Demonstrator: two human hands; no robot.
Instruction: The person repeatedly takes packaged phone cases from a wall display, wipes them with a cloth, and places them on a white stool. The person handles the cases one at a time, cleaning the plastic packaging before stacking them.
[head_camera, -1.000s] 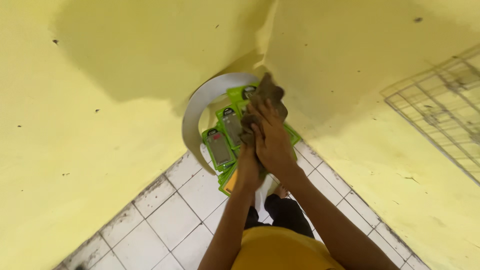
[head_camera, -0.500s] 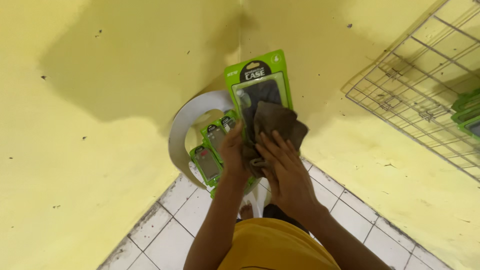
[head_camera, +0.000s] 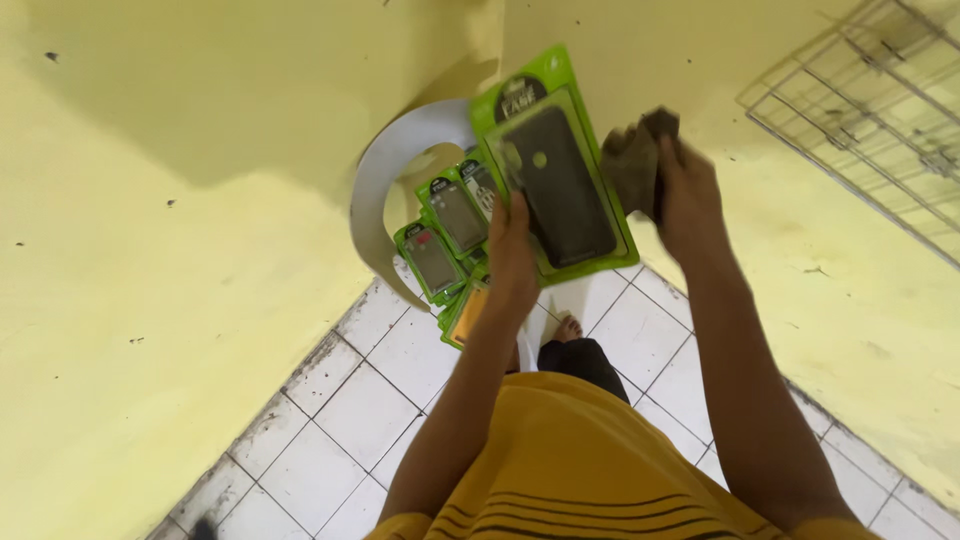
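While the yellow wall (head_camera: 150, 250) fills the nine o'clock side, a white curved bin (head_camera: 385, 180) near centre holds several small green packages (head_camera: 445, 225). At its three o'clock, the left hand (head_camera: 512, 255) grips the lower edge of a large green phone-case package (head_camera: 560, 170), held up and tilted. Farther toward three o'clock, the right hand (head_camera: 685, 195) is closed around a dark crumpled cloth (head_camera: 635, 160), just beside the package. A wire rack (head_camera: 870, 110) sits at one o'clock.
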